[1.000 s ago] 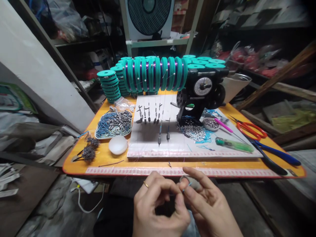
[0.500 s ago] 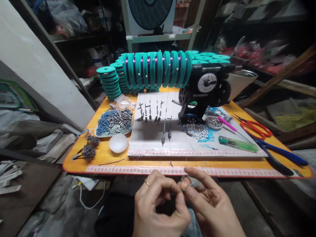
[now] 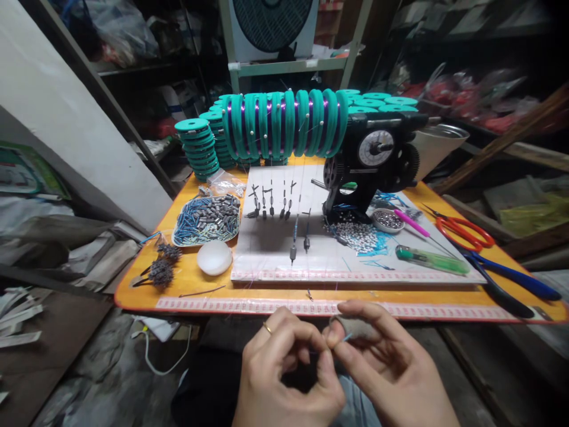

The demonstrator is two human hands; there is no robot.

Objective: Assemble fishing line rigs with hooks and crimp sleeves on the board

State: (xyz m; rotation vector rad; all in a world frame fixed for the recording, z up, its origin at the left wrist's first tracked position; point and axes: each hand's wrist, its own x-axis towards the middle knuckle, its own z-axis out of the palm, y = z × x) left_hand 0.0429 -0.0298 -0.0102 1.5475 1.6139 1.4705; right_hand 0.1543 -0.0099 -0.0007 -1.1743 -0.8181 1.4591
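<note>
**Blue sleeve pinched between two hands at the table edge**

Teal spools (image 3: 284,123) sit in a row on a winder (image 3: 371,160) at the back of the orange table (image 3: 186,284), in the only view, the head camera. More spools stand stacked (image 3: 198,148) to the left of the row.

Both hands meet just below the table's near edge. The left hand (image 3: 284,373), a ring on one finger, has thumb and forefinger pressed together at the tips. The right hand (image 3: 386,367) does the same, its fingertips touching the left's. Between them shows a tiny blue sleeve (image 3: 345,337); which hand really grips it is too small to tell.

On the white board (image 3: 275,249) lie thin lines with small dark weights (image 3: 293,252). A tray (image 3: 207,219) of grey and blue tubes lies left of the board, a white dome (image 3: 214,257) just in front of it. Right of the board's middle lie a green lighter (image 3: 429,259), red scissors (image 3: 464,230) and blue pliers (image 3: 511,284).
</note>
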